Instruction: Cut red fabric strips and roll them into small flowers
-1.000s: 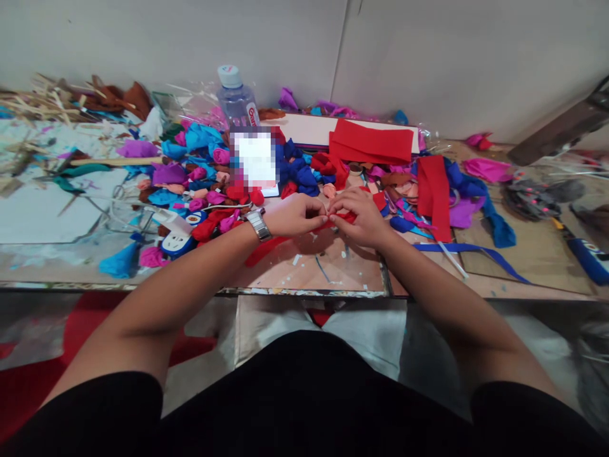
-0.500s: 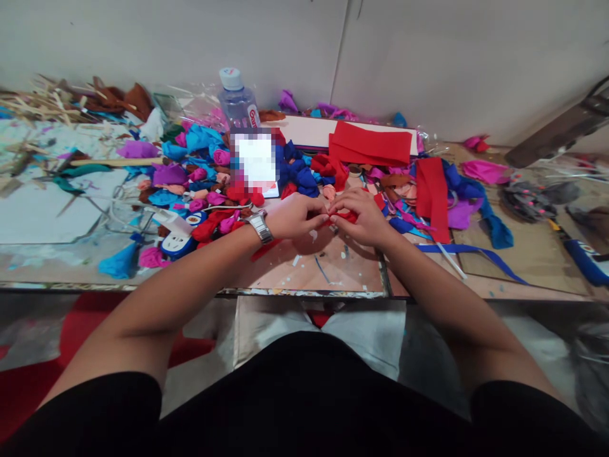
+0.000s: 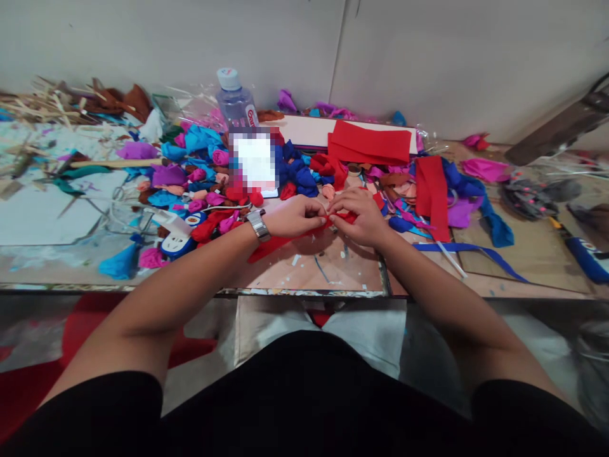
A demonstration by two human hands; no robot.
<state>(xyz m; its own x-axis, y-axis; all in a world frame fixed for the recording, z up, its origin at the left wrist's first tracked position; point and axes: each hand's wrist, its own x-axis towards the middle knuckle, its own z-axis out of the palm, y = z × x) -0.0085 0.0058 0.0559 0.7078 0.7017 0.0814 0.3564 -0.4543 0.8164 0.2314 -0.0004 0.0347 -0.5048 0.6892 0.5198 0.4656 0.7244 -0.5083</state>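
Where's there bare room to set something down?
Mostly bare, flecked table lies between the left hand, right hand, red strip and front edge. The brown board has room right of the blue ribbon. Behind the hands it's crowded: colored scraps, up to the bottle.

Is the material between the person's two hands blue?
No, the left hand and right hand pinch red material at their fingertips.

My head camera looks forward and down over my black cloth shirt (image 3: 314, 393). The flat, pale-brown tabletop (image 3: 354, 273) lies near.
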